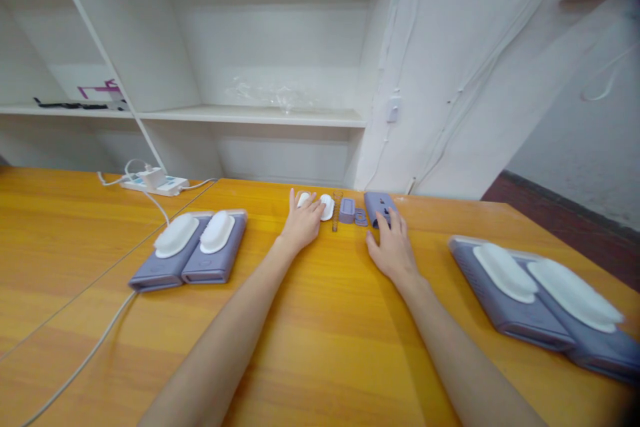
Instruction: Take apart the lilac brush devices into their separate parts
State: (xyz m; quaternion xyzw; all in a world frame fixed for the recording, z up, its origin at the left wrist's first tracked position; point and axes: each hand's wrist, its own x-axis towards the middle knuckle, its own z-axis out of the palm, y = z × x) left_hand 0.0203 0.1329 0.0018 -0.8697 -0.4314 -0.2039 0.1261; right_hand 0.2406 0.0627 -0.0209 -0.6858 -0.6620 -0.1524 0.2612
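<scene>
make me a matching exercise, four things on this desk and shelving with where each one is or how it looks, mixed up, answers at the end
1. left hand
2. right hand
3. power strip
4. clear plastic

A. crumpled on a shelf
B. at the lone purple case
C. bearing a plug
D. at small white parts

Pairs: 1-D, 2-B, 3-C, 4-A

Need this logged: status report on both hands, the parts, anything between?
Left hand over white pieces. Right hand at purple case. Small purple parts in between.
</scene>
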